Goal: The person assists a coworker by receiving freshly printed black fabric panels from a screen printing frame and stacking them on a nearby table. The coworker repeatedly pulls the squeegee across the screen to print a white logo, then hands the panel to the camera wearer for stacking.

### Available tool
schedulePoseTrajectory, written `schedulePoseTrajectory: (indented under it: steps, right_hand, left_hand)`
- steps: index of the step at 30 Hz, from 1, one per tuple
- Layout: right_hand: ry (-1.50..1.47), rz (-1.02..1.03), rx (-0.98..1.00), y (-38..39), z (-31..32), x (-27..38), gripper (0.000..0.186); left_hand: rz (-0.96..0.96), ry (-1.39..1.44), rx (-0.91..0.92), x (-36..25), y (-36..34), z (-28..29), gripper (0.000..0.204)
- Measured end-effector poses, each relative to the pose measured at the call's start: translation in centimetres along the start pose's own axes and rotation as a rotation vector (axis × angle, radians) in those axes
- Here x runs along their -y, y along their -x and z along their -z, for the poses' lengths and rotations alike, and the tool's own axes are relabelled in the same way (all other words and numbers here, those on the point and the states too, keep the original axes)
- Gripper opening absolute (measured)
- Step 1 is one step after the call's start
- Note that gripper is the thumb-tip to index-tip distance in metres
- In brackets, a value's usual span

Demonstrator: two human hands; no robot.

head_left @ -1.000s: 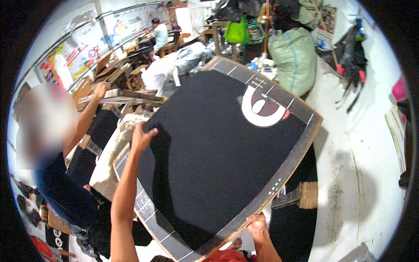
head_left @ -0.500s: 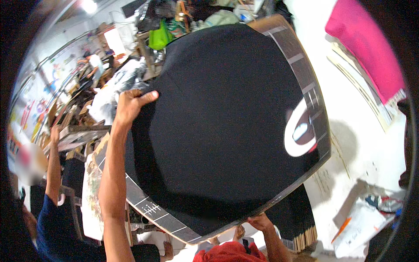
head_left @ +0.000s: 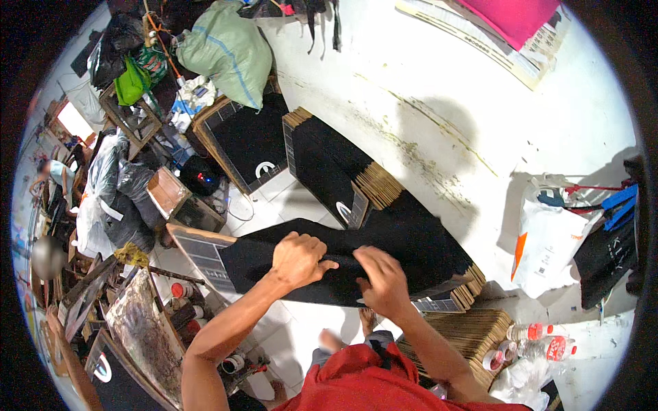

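Observation:
A board [head_left: 199,257] with a printed, white-lined border is tilted low in front of me, its pale wooden edge showing at the left. Loose black cloth [head_left: 257,253] covers its middle and bunches along the top. My left hand [head_left: 299,260] is closed in a fist on that cloth, thumb pointing right. Close beside it, my right hand [head_left: 385,282] is at the cloth with fingers bent; motion blurs it, and its grip is unclear. Behind the board, several similar boards [head_left: 373,185] with black faces lean in a stack along the white wall.
Another black board [head_left: 250,137] leans at the back beside a pale green sack [head_left: 229,51]. Stacked board edges [head_left: 456,342] and plastic bottles [head_left: 541,346] are at my right, with a white bag [head_left: 548,240] beyond. At lower left, a co-worker's arm [head_left: 68,356] reaches beside a framed board.
The large board, held up close by my left hand at its upper left and my right at its bottom edge, is now lower and tilted away. Both hands have come together over its cloth.

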State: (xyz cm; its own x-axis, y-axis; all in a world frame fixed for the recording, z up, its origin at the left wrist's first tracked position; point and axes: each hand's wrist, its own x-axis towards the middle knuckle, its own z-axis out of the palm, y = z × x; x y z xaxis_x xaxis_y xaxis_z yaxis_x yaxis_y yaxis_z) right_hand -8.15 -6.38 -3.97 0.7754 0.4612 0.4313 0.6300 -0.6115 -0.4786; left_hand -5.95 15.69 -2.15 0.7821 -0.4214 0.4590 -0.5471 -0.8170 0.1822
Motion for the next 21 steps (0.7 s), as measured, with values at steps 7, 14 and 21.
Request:
schedulePoseTrajectory:
  steps: [7, 14, 21]
  right_hand:
    - [0.007, 0.046, 0.62, 0.0, -9.9, -7.3, 0.016]
    - [-0.156, -0.089, 0.472, 3.5, -17.8, -16.7, 0.013]
    - [0.119, -0.254, 0.536, 6.5, -22.6, -28.6, 0.014]
  left_hand:
    - [0.143, 0.05, 0.085, 0.5, 3.4, -6.6, 0.036]
    - [0.986, 0.035, -0.045, 0.6, 16.9, -12.1, 0.053]
    - [1.494, 0.056, 0.361, -11.5, 34.2, -20.2, 0.047]
